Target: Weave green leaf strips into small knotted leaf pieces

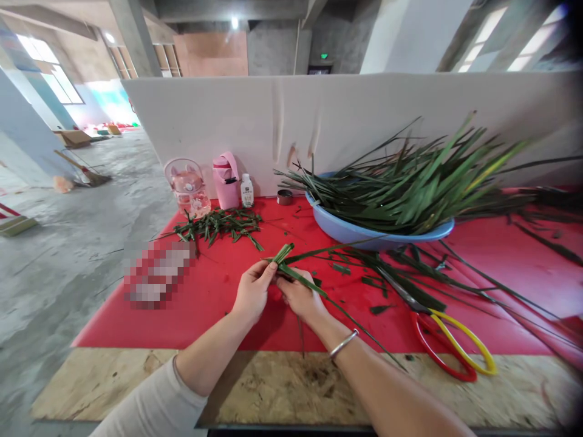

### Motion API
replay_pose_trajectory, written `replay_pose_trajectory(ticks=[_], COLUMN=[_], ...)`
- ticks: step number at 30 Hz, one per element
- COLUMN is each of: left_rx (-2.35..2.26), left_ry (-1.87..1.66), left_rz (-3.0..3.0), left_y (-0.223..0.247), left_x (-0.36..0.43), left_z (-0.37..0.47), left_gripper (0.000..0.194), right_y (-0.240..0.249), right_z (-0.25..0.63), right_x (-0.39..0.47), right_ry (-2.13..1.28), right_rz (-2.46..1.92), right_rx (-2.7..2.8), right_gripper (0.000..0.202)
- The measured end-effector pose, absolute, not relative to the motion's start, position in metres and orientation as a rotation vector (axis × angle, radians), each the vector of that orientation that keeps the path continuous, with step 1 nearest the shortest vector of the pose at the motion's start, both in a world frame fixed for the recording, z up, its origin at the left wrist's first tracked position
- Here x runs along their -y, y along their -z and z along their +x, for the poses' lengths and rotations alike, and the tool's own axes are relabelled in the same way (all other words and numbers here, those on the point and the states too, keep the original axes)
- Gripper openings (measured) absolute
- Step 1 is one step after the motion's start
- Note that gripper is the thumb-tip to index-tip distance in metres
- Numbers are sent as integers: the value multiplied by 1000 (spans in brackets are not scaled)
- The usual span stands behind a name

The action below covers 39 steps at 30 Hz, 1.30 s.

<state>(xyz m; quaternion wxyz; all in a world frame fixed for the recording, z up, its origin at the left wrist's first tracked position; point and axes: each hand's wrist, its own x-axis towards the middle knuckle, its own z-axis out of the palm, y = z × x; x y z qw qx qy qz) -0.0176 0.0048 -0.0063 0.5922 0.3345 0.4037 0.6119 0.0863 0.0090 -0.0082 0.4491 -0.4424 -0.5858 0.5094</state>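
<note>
Long green leaf strips (303,279) are folded together over the red cloth at the middle. My left hand (254,290) pinches the folded end between thumb and fingers. Beside it, my right hand (301,296) is closed on the same strips from below, its fingertips partly hidden. One strip trails down to the right across my right wrist, which wears a silver bangle (344,344). Behind my left hand lies a pile of short folded leaf pieces (218,226). Scissors (439,331) with red and yellow handles rest at the right, their blades pointing toward the blue basin.
A blue basin (382,235) heaped with long leaves stands at the back right. A clear pink bottle (189,191), a pink flask (226,188), a small white bottle (246,191) and a round tin (284,197) line the back left. Leaf scraps litter the red cloth (191,328).
</note>
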Motion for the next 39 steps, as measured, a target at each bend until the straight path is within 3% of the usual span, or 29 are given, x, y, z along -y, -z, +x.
replay_pose_trajectory(ticks=[5, 14, 18, 24, 34, 39], left_rx=[-829, -874, -960, -1038, -1021, -1124], left_ry=[-1502, -1185, -1130, -1076, -1241, -1156], left_rz=[566, 527, 633, 753, 880, 963], left_y=[-4, -1, 2, 2, 12, 13], left_x=[-10, -13, -12, -7, -8, -4], left_z=[-30, -37, -34, -29, -25, -24], left_gripper=[23, 27, 28, 23, 20, 23], right_y=[4, -14, -18, -14, -12, -6], right_z=[101, 140, 138, 138, 132, 135], right_x=[-15, -30, -26, -30, -26, -28], right_ry=[-993, -255, -66, -176, -308, -452], right_rz=[-991, -980, -870, -769, -758, -875], right_rx=[1758, 1970, 2193, 2381, 2381, 2275], right_gripper=[17, 49, 39, 24, 22, 16])
